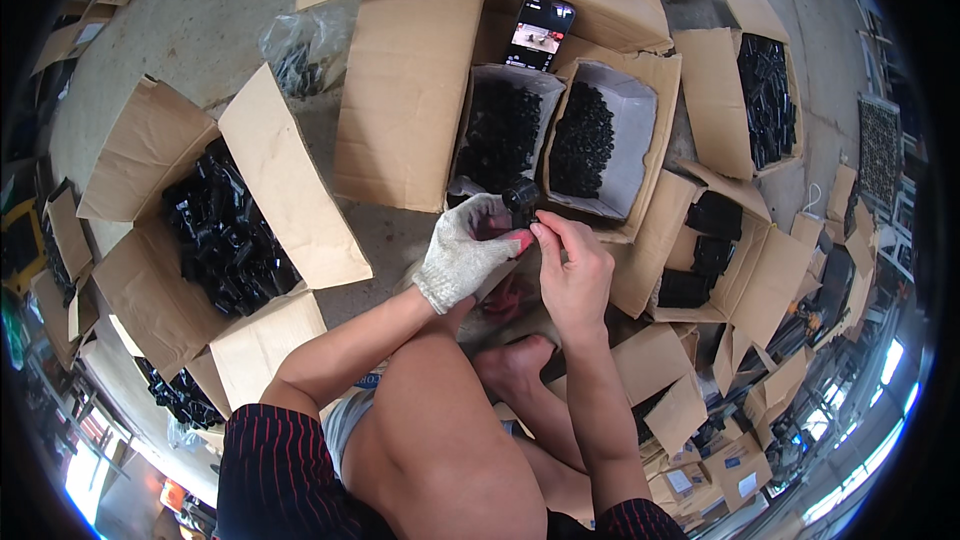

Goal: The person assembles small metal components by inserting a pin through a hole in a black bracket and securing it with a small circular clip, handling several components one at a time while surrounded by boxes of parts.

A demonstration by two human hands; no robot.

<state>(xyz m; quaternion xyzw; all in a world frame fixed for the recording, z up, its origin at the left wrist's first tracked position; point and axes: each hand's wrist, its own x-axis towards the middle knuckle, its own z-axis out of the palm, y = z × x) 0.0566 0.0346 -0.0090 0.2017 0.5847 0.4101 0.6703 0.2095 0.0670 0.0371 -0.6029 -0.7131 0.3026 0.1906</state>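
My left hand [458, 258] wears a pale knit glove with reddish fingertips. It is closed around a black plastic part [520, 196] whose rounded top sticks up above the fingers. Bare and pinched, my right hand [578, 272] meets the lower side of this part with thumb and forefinger. Whatever lies between those fingertips is too small to make out. Just beyond both hands are two grey bins, a left bin [548, 86] and a right bin [630, 105], each holding small black pieces [582, 140].
A lit phone [538, 35] leans behind the bins. At left, an open carton [150, 285] holds many glossy black parts [228, 230]. To the right stand a carton with black parts [712, 220] and a farther one with long black pieces [768, 100]. A plastic bag [305, 45] lies on the floor.
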